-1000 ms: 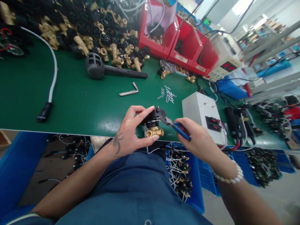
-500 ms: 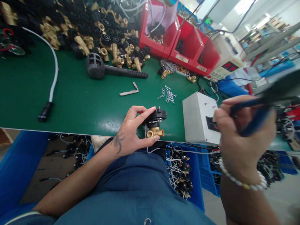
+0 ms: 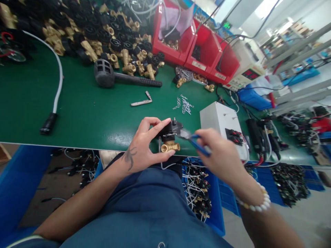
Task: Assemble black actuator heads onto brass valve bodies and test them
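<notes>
Left hand (image 3: 141, 148) is holding the black-and-brass valve (image 3: 170, 137) at the near edge of the tabletop (image 3: 103, 113), grip closed around it with thumb below and fingers above; right hand (image 3: 222, 155) is gripping blue-handled pliers (image 3: 192, 137), tips blurring at the valve's black part, contact uncertain. White box (image 3: 212, 117) is standing just beyond the right hand, crowding that side. Loose wire clips (image 3: 186, 106) are lying scattered just past the valve; a bent metal piece (image 3: 141, 102) is resting to their left. Farther back, a black tool with a slotted head (image 3: 104, 74) is lying crosswise in front of a heap of brass fittings (image 3: 126, 57), which is filling the back left. White cable (image 3: 59, 69) is curving down the left side. Red bins (image 3: 181, 57) are standing in a row behind, next to an instrument with a lit red display (image 3: 248, 75). Surface: green, smooth, pale along its front edge. Below, a left blue crate (image 3: 26, 168) and a right blue crate (image 3: 218, 203) are holding cabled parts. Grey racks are running along the bright room at right.
</notes>
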Demonstrator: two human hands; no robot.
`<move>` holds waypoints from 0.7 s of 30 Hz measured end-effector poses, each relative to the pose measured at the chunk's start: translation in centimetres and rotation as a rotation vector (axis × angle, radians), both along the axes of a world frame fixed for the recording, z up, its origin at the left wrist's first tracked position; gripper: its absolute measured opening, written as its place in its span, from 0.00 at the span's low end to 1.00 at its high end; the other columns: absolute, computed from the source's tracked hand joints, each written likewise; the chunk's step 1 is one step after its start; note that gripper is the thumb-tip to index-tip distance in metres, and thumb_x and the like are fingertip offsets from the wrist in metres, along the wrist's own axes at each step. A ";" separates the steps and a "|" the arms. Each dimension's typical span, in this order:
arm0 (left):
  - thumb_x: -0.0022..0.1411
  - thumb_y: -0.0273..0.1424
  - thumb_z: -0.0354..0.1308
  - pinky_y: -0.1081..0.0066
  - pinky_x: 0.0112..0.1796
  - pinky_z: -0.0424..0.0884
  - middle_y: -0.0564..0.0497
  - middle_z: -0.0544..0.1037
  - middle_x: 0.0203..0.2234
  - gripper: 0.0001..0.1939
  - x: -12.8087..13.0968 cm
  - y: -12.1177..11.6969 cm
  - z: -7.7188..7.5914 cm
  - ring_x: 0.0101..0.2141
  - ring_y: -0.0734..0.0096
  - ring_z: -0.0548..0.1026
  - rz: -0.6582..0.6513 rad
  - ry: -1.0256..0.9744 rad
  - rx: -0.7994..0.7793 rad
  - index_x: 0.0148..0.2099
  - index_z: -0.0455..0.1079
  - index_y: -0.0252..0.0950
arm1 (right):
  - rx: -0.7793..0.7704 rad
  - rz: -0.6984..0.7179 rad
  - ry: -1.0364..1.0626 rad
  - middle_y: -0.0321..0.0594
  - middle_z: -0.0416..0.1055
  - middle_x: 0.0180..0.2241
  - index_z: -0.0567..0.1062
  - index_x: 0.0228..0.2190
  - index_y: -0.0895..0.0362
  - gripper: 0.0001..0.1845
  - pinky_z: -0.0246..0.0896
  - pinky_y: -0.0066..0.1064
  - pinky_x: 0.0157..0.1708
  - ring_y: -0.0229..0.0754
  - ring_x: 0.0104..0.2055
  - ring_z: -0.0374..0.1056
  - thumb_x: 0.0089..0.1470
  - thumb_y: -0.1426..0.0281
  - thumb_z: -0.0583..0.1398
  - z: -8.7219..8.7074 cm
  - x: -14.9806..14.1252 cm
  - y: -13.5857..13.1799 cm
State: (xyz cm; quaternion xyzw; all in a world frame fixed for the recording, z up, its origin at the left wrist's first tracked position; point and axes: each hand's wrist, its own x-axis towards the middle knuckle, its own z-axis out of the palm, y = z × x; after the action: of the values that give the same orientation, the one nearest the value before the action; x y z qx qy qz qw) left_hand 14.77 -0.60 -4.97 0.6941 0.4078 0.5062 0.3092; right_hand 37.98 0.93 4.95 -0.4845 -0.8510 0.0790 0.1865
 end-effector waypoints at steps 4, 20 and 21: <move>0.57 0.36 0.68 0.53 0.56 0.72 0.44 0.67 0.51 0.38 0.0 0.0 -0.1 0.52 0.59 0.68 0.006 -0.008 -0.003 0.68 0.62 0.41 | 0.038 -0.004 0.004 0.37 0.69 0.32 0.72 0.41 0.55 0.09 0.62 0.29 0.29 0.37 0.30 0.66 0.57 0.74 0.59 0.2 0.5 0.4; 0.58 0.36 0.67 0.52 0.55 0.72 0.45 0.68 0.51 0.38 0.6 0.1 -0.8 0.51 0.58 0.69 0.060 -0.012 0.096 0.68 0.62 0.43 | 0.342 -0.136 0.359 0.37 0.67 0.35 0.70 0.41 0.54 0.08 0.61 0.30 0.30 0.36 0.30 0.64 0.58 0.74 0.60 0.9 -0.5 0.0; 0.58 0.36 0.68 0.52 0.55 0.72 0.44 0.68 0.51 0.38 0.5 0.1 -0.7 0.51 0.58 0.69 0.050 -0.003 0.086 0.68 0.62 0.43 | 0.246 -0.080 0.210 0.37 0.68 0.35 0.70 0.40 0.54 0.08 0.61 0.31 0.29 0.37 0.30 0.65 0.58 0.75 0.59 0.7 -0.5 0.0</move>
State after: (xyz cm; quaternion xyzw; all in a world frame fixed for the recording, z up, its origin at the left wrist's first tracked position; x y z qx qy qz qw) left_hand 15.26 -0.54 -5.65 0.6956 0.4026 0.5318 0.2670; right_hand 37.50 0.92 5.69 -0.4804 -0.8102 0.0167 0.3353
